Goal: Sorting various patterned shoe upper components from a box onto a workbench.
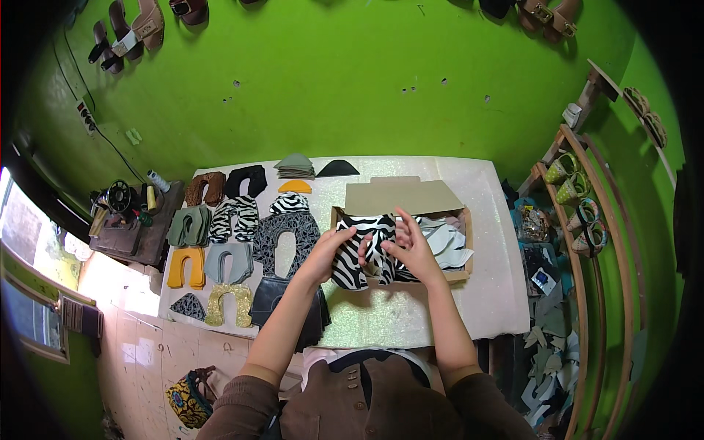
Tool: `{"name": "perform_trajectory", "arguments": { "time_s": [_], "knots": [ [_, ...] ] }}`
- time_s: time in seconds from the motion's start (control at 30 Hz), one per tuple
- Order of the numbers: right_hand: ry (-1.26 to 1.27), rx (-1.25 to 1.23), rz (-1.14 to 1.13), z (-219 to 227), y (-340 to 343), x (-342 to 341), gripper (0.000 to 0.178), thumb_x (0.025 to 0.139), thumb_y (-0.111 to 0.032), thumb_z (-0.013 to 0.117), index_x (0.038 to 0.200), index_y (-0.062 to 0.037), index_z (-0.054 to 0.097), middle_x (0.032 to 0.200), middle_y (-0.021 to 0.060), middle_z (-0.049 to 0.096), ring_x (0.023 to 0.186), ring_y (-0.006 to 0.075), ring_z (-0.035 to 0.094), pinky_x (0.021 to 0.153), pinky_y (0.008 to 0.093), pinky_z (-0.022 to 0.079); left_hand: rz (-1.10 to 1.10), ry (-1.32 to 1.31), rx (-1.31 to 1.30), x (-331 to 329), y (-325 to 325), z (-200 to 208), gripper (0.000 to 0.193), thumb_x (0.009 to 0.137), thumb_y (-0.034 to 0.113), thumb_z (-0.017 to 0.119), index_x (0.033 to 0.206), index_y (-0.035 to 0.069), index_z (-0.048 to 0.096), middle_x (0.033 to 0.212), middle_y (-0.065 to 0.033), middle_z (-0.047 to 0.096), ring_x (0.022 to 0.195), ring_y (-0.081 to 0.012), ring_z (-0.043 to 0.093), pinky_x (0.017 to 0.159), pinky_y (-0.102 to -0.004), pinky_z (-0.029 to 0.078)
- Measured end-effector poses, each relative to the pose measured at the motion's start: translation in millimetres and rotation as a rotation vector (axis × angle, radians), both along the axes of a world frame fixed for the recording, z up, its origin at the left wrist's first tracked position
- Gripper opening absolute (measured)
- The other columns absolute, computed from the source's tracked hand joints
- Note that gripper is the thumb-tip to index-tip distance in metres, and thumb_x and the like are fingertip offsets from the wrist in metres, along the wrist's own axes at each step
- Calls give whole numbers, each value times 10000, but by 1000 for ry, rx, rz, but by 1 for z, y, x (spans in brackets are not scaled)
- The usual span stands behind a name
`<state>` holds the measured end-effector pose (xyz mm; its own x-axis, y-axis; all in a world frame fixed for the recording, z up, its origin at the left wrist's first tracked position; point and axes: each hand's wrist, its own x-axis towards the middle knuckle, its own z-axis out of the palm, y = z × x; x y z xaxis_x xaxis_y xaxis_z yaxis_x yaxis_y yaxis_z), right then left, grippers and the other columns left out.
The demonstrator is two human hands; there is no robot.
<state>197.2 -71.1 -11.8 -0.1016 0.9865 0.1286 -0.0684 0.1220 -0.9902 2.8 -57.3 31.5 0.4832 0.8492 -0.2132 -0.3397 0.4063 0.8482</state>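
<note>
- Pinching zebra piece point(352, 268): left hand point(323, 253); right hand point(414, 253) beside it, grip unclear.
- Box point(400, 198) beneath, likely for easy reach.
- Stacks point(229, 264) separated, presumably by colour.

The zebra-print piece point(347, 265) is showing a smooth, cloth-like face. The open box point(400, 196) is presenting matt brown cardboard. The counter point(493, 304) is displaying a pale covering with a glittering sheen. The gold arch point(215, 304) is sparkling, its finish appearing grainy; the black piece point(267, 302) is looking smooth and leather-like, faintly glossy. The rack point(628, 328) is exhibiting bare wood. The green wall point(308, 88) is showing smooth paint, pitted in spots. The floor tiles point(139, 356) are reflecting light glossily.
</note>
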Motion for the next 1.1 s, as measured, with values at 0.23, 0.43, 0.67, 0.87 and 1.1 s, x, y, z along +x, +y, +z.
{"name": "perform_trajectory", "arguments": {
  "time_s": [0.23, 0.43, 0.67, 0.87, 1.1],
  "knots": [
    [-144, 63, -102, 10, -5, -10, 585, 734, -82, 678, 1253, -54, 411, 1037, 106, 552, 933, 172, 553, 810, 287, 437, -86, 88, 78, -5, -7, -3, 170, 873, 209, 512, 870, 40, 533, 741, -29, 584, 698, -113, 579, 653, -239, 479],
    [-413, 297, -346, 10, -6, -10, 509, 724, -63, 667, 1193, -23, 473, 1060, 127, 569, 954, 205, 553, 837, 288, 430, 23, 130, 114, -2, -8, -22, 208, 846, 110, 553, 1020, 20, 484, 816, -39, 599, 749, -112, 581, 692, -248, 480],
    [-161, 107, -322, 4, -6, -10, 559, 742, -27, 656, 1241, -6, 405, 1093, 127, 539, 1005, 164, 521, 861, 263, 420, -21, 62, 18, -6, -15, -39, 234, 891, 72, 459, 1117, 32, 417, 916, -84, 599, 791, -168, 615, 675, -267, 526],
    [554, -255, 46, -2, -10, -18, 420, 853, -26, 502, 1247, -9, 356, 1034, 119, 564, 874, 171, 592, 736, 280, 511, 203, 7, -60, -21, -17, -49, 235, 894, 61, 440, 1124, 35, 398, 906, -107, 595, 773, -193, 618, 652, -296, 541],
    [563, -333, 59, -23, -10, -62, 323, 867, -21, 481, 1184, -14, 421, 1015, 94, 577, 908, 165, 585, 779, 300, 503, 307, -11, -152, -56, -21, -61, 231, 900, 75, 426, 1124, 21, 404, 926, -127, 591, 807, -207, 620, 669, -286, 544]
  ]
}}
